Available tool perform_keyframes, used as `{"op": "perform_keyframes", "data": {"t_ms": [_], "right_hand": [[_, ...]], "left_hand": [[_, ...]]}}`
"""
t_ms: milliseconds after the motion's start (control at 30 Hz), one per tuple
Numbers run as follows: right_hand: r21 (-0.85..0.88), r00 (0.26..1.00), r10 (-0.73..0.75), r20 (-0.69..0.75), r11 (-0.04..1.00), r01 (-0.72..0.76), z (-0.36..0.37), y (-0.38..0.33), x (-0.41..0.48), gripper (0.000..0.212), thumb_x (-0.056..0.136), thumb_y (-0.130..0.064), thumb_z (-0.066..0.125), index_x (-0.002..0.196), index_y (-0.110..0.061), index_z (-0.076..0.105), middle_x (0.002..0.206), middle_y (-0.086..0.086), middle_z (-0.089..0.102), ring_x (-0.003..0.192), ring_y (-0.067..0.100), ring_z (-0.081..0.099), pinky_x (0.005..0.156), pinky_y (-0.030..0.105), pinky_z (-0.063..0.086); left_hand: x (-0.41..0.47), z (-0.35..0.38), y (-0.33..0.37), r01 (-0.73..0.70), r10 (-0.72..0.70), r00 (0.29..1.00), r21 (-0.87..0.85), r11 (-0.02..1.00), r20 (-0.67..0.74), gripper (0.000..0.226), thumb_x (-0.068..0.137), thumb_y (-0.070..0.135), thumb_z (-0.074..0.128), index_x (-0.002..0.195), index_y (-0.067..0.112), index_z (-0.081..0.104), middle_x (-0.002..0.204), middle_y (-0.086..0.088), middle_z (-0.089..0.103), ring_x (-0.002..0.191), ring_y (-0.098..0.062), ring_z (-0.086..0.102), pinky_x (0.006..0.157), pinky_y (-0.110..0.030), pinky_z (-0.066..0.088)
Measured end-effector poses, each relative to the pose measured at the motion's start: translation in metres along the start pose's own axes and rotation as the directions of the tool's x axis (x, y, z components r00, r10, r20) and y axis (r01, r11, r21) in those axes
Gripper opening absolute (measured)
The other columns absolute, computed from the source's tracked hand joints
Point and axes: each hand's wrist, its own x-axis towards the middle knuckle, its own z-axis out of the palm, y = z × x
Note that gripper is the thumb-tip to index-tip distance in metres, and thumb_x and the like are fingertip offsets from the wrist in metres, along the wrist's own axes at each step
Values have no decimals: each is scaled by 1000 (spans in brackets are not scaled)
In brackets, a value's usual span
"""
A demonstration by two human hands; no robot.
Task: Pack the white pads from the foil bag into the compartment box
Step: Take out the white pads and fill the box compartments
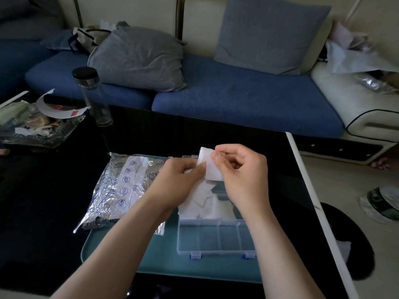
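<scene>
White pad [211,169] was pinched by left grip [183,176] and right grip [244,175] over the compartment box [216,252] near the right edge of the table [248,137], likely separating one for placement.

Left hand [181,180] seemingly against right hand [244,169]

L grip [181,175] bare | R grip [244,169] bare | 2 forearms bare | nails short, plain
</scene>
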Motion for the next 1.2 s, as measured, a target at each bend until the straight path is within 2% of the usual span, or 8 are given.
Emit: {"op": "perform_keyframes", "data": {"t_ms": [300,433,567,667,733,800,967,1200], "right_hand": [[-66,993,-101,-58,993,97,-7,1,-1,8,91,-21,85,98,-19,80,86,-14,76,80,7,73,69,24,60],[-81,992,-100,-76,992,94,-7,3,0,10,91,-22,84,99,-18,80,87,-13,75,81,6,72,70,22,59],[-80,993,-81,-86,994,74,-6,2,0,9,96,-24,78,104,-19,79,88,-13,74,83,5,71,69,17,56],[20,988,150,-28,989,-150,-5,-3,-1,19,103,-38,66,115,-26,75,97,-14,74,90,-1,69,73,15,52],[116,936,333,112,931,-345,-6,-7,-3,37,91,-60,73,119,-35,71,105,-14,74,95,-2,70,81,23,56],[97,882,392,262,898,-429,-7,-7,-7,65,71,-71,84,126,-42,65,110,-12,74,99,3,73,85,32,61],[99,846,395,359,885,-455,-2,-10,-15,56,81,-29,93,128,-38,64,99,-10,79,87,2,76,78,29,65],[190,838,406,365,848,-494,-6,-4,-14,37,93,-13,81,121,-32,66,90,-12,81,79,3,77,58,16,56]], "left_hand": [[3,8,-2,-41,48,994,-71,997,96,49,102,50,57,103,4,75,108,-40,65,82,-32,62,77,-49,47],[3,9,1,-5,18,992,-104,995,123,54,105,53,56,103,3,76,105,-34,73,88,-42,71,82,-54,55],[2,9,0,-17,24,992,-54,998,121,30,102,39,68,106,13,80,101,-20,79,98,-44,75,92,-66,56],[4,7,-3,32,-30,999,-134,990,20,34,103,33,67,104,0,75,101,-32,74,88,-46,74,85,-61,58],[3,6,-3,47,-66,995,-239,970,-72,36,104,32,66,101,-3,73,101,-33,74,80,-37,71,78,-50,59],[4,6,-1,66,-118,985,-348,935,-129,31,106,28,63,98,0,75,96,-25,77,78,-30,72,70,-39,60],[1,6,5,135,-210,975,-570,811,-68,31,108,28,57,114,1,72,107,-24,77,83,-31,74,71,-39,63],[0,7,5,169,-217,976,-591,789,-10,38,109,32,56,123,0,71,113,-24,76,95,-32,72,85,-44,61]]}}
